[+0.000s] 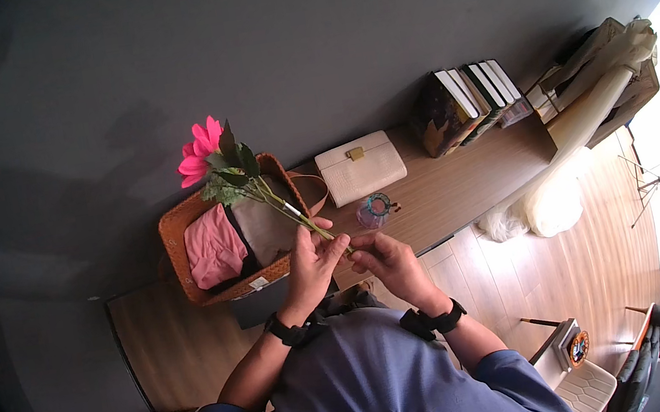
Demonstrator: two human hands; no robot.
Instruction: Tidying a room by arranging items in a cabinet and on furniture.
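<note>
A bunch of pink flowers (201,150) with green leaves and long stems slants up and to the left in front of me. My left hand (310,261) is closed around the lower stems, thumb pressed against them. At the stem ends, the fingers of my right hand (389,261) pinch together on the same flowers. Just beyond my right hand, a small glass vase (374,211) with a bluish rim stands on the wooden table (462,183). Under the blossoms sits an orange-brown woven basket (177,257) holding a pink cloth (216,246) and a greyish one.
A cream clutch bag (360,166) lies on the table behind the vase. Several books (452,111) stand upright farther right. White draped fabric (552,196) hangs down to the floor past the table's right end. A chair (585,391) is at the lower right.
</note>
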